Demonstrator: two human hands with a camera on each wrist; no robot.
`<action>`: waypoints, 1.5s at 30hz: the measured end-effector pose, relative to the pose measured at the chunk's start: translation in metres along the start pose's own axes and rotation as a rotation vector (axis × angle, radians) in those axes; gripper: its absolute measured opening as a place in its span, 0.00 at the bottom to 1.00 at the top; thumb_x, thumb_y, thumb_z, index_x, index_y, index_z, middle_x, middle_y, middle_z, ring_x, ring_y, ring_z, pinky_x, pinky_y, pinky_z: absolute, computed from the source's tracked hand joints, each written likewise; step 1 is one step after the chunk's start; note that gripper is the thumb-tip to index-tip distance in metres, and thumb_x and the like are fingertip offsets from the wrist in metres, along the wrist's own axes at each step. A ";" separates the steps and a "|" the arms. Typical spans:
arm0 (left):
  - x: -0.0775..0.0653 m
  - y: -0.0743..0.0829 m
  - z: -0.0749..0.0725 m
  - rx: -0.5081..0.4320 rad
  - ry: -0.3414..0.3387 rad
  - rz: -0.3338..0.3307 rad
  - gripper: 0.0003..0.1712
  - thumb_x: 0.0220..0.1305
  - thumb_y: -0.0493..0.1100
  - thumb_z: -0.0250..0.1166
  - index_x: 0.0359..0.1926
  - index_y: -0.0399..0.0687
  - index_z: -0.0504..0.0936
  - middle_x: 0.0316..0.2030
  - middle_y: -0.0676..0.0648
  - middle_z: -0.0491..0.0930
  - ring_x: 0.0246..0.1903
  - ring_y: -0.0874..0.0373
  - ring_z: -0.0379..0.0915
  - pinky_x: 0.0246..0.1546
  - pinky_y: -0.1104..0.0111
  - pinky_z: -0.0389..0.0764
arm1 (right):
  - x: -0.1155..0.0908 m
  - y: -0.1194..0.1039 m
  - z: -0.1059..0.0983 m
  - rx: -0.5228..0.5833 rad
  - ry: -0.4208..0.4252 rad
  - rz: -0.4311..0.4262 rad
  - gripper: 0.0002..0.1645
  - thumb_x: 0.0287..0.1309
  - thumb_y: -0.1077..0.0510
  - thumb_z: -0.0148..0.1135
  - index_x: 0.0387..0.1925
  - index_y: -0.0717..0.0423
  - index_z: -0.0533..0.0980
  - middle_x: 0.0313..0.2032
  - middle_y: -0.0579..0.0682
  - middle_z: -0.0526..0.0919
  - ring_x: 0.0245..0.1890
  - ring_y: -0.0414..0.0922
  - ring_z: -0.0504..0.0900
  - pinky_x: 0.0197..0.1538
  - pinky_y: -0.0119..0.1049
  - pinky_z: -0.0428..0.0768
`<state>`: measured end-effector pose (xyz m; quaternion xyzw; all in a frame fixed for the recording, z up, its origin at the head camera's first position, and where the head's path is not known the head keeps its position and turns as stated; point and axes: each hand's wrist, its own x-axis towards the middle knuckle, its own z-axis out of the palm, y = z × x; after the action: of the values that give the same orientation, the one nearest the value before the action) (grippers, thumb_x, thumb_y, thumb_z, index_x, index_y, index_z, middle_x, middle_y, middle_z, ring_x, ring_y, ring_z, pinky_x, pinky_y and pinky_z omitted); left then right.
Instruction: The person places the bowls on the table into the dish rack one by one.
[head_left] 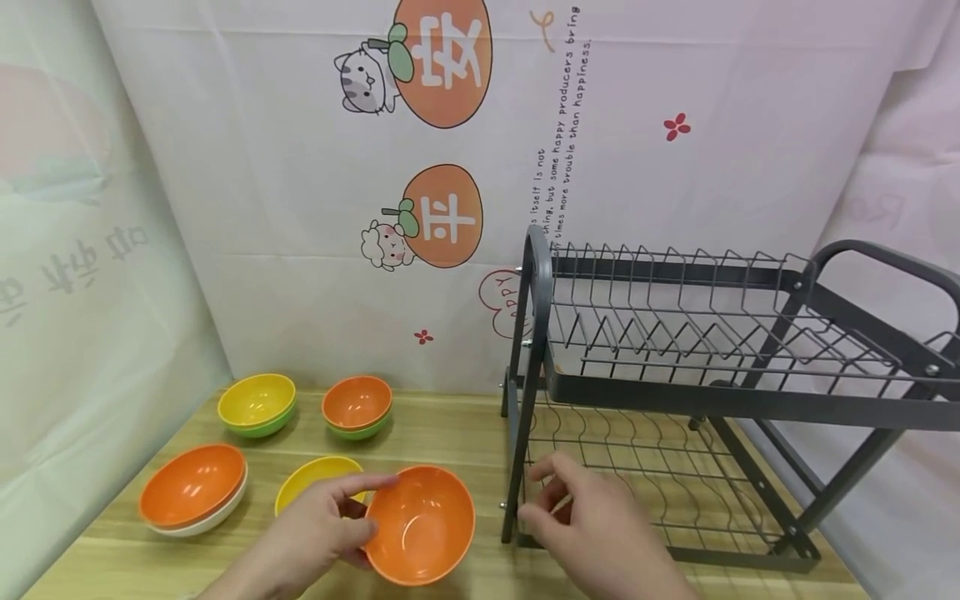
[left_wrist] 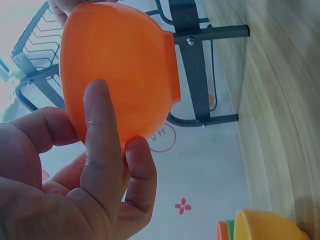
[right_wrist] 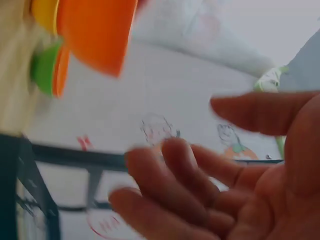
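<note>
My left hand [head_left: 318, 527] grips an orange bowl [head_left: 422, 527] by its left side, the bowl's inside facing the head camera. In the left wrist view the orange bowl [left_wrist: 122, 65] shows its smooth outside and foot ring, with fingers [left_wrist: 100, 130] pressed along its wall. To the right of the bowl, my right hand [head_left: 592, 525] hovers in front of the rack's left end, fingers loosely bent around nothing. The right wrist view shows the right hand [right_wrist: 215, 195] apart from the bowl. Behind the left hand, a yellow bowl [head_left: 315, 473] is partly hidden.
A dark two-tier dish rack [head_left: 750, 400] with wire shelves stands on the right of the wooden table [head_left: 450, 425]. Stacked bowls sit at left: orange on white [head_left: 195, 487], yellow on green [head_left: 257, 402], orange on green [head_left: 357, 404]. A printed cloth [head_left: 300, 192] hangs behind.
</note>
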<state>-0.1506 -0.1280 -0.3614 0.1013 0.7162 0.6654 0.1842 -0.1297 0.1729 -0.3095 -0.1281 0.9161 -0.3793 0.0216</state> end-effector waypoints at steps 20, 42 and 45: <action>-0.002 0.012 0.023 -0.093 -0.086 -0.017 0.29 0.56 0.28 0.58 0.61 0.37 0.70 0.42 0.36 0.72 0.36 0.45 0.75 0.33 0.53 0.82 | 0.007 0.030 0.046 1.122 -0.563 -0.010 0.55 0.58 0.62 0.62 0.73 0.44 0.36 0.69 0.63 0.45 0.61 0.57 0.65 0.54 0.53 0.71; 0.001 0.016 0.032 -0.134 -0.093 -0.047 0.28 0.56 0.28 0.58 0.60 0.40 0.72 0.44 0.36 0.73 0.37 0.44 0.75 0.35 0.54 0.81 | 0.009 0.039 0.054 1.014 -0.433 0.022 0.52 0.54 0.64 0.65 0.73 0.46 0.45 0.63 0.63 0.57 0.54 0.57 0.71 0.49 0.51 0.76; 0.001 0.016 0.033 -0.133 -0.093 -0.039 0.28 0.56 0.28 0.58 0.60 0.40 0.72 0.44 0.36 0.73 0.37 0.43 0.75 0.35 0.54 0.81 | 0.009 0.040 0.052 0.995 -0.424 0.026 0.51 0.53 0.64 0.66 0.72 0.47 0.47 0.62 0.63 0.59 0.52 0.57 0.72 0.49 0.50 0.76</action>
<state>-0.1401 -0.0953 -0.3477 0.1058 0.6628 0.7025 0.2367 -0.1404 0.1620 -0.3739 -0.1649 0.6028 -0.7330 0.2686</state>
